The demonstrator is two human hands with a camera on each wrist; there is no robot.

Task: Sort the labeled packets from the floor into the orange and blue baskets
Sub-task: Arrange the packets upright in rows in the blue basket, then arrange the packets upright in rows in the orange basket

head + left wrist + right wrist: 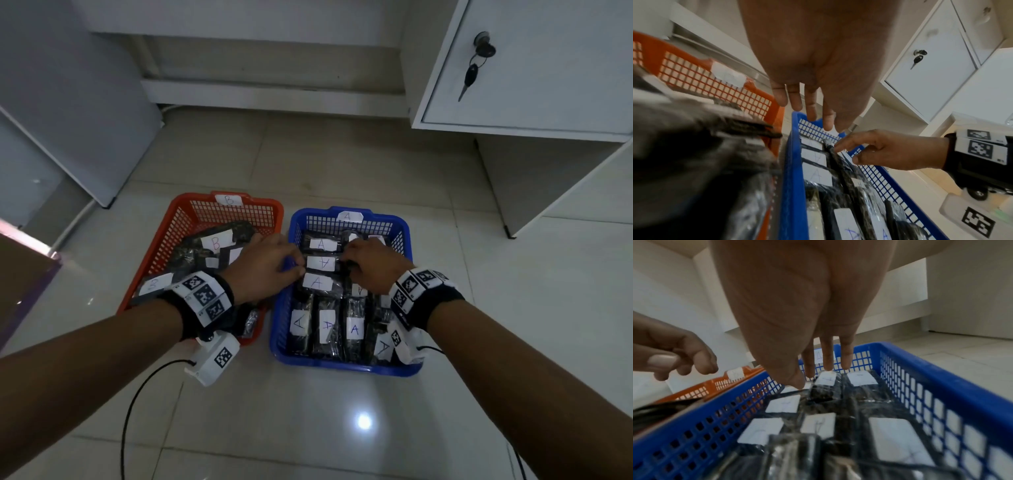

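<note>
The orange basket (185, 198), tagged B, holds dark packets with B labels (215, 243). To its right the blue basket (342, 367), tagged A, is packed with several dark packets with A labels (318, 282). My left hand (267, 267) hovers over the gap between the baskets with fingers (809, 110) straight and nothing in them. My right hand (370, 263) is inside the blue basket near its far wall. Its straight fingertips (827, 366) touch the top of an upright packet (823, 387), and the thumb rests beside it.
A white cabinet with a key in its lock (483, 51) stands at the back right, its leg (510, 233) close to the blue basket. A white panel (68, 120) leans at the left. A black cable (137, 394) trails over the tiled floor.
</note>
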